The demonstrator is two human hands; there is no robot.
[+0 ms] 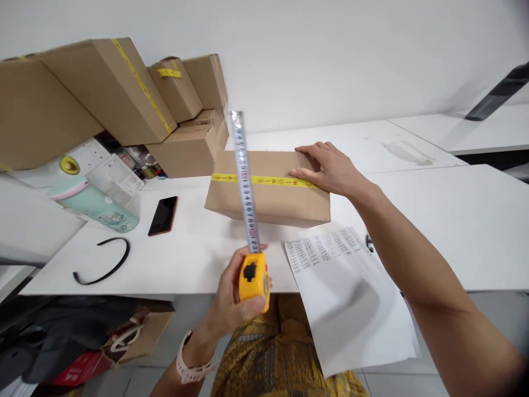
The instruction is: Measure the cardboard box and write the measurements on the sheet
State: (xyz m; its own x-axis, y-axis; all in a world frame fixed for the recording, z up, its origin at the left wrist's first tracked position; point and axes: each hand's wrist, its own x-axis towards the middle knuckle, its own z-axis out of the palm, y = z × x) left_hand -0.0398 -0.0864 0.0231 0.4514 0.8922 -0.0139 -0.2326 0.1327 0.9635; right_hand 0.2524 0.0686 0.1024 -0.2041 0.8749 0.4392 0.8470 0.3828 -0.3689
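My left hand (235, 303) is wrapped round a yellow tape measure (253, 284), held near the front edge of the white table. Its metal blade (246, 193) sticks out forward, crossing in view over the left part of a cardboard box (285, 204). Whether the blade touches the box I cannot tell. Yellow printed tape runs along the box. At the box's right end, my right hand (326, 168) grips the top, thumb near the yellow tape and fingers over the far edge. A sheet of paper with handwritten rows (351, 298) lies below the box and overhangs the table edge.
Several cardboard boxes (124, 94) are stacked at the back left against the wall. A mint-green tumbler (99, 207), a phone (163, 215) and a black headband (119, 264) lie on the left of the table (198, 264). A dark object (498, 91) stands at the far right.
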